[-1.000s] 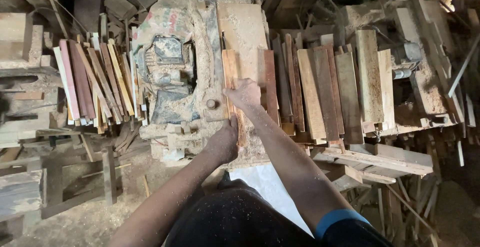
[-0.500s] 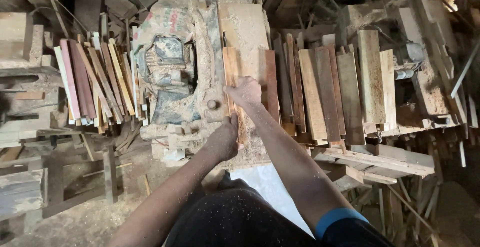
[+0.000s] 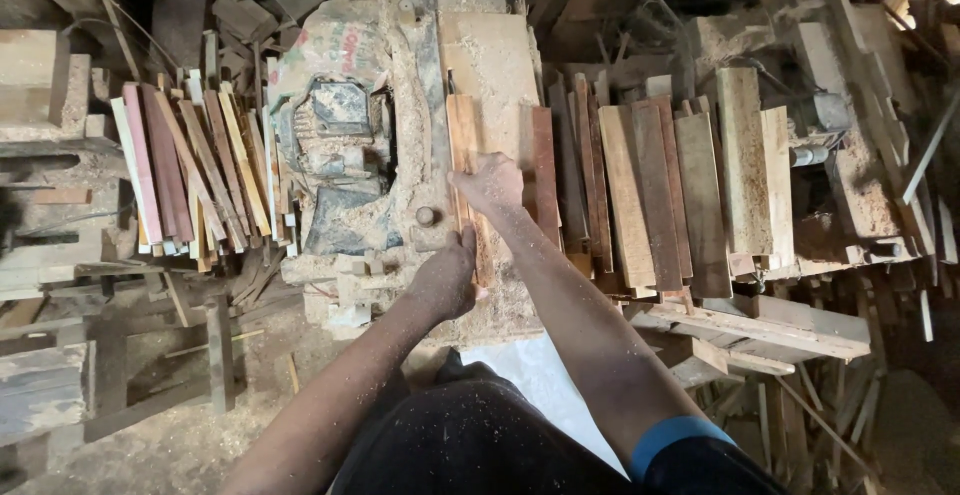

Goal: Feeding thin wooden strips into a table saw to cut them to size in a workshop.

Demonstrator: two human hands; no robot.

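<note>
My left hand (image 3: 445,280) and right hand (image 3: 490,183) pressed, fingers closed, on a narrow wooden strip (image 3: 466,170) atop the sawdust-covered machine table (image 3: 495,65).

A pale, dusty woven sack with faded red and green printing (image 3: 335,55) lies draped over the left part of the sawdust-covered machine, beyond the left hand's side of the bench; its surface is crumpled and creased, beige in the main, with the coloured print near its upper edge; sawdust coats much of it; no other package, label, sign or screen can be made out.
</note>
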